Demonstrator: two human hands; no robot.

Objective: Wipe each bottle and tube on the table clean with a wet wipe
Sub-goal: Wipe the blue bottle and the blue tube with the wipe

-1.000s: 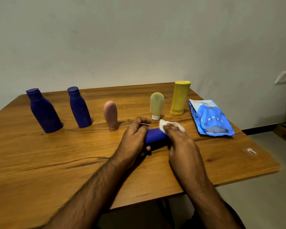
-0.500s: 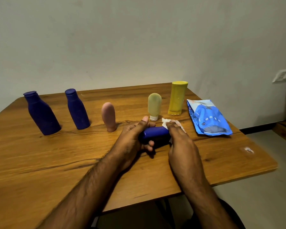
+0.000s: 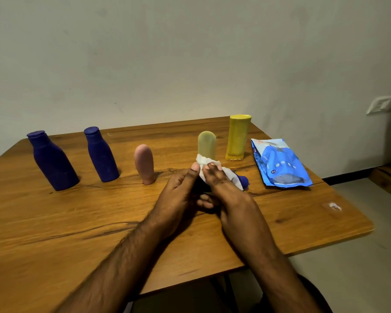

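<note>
The left hand [image 3: 178, 195] curls under and around a small blue bottle [image 3: 243, 180], thumb raised along its top, while the right hand [image 3: 226, 190] pinches a white wet wipe [image 3: 212, 168] against that bottle, fingers bent over the cloth. Most of the bottle is hidden by the two hands and the wipe; only its blue end pokes out past the right hand. It is held lying sideways, low over the wooden table [image 3: 77, 222], just in front of the pale yellow-green tube [image 3: 207, 144].

Taking that tube as the marker: a yellow bottle [image 3: 237, 137] stands just to its right, and beyond that lies a blue wipes pack [image 3: 280, 163], flat on the table. To the tube's left stands a pink tube [image 3: 144, 163], then a dark blue bottle [image 3: 101, 154], and furthest left a larger dark blue bottle [image 3: 51, 161]. All of these stand upright and apart from one another. A white wall socket [image 3: 379, 105] sits on the wall far to the right of the tube.
</note>
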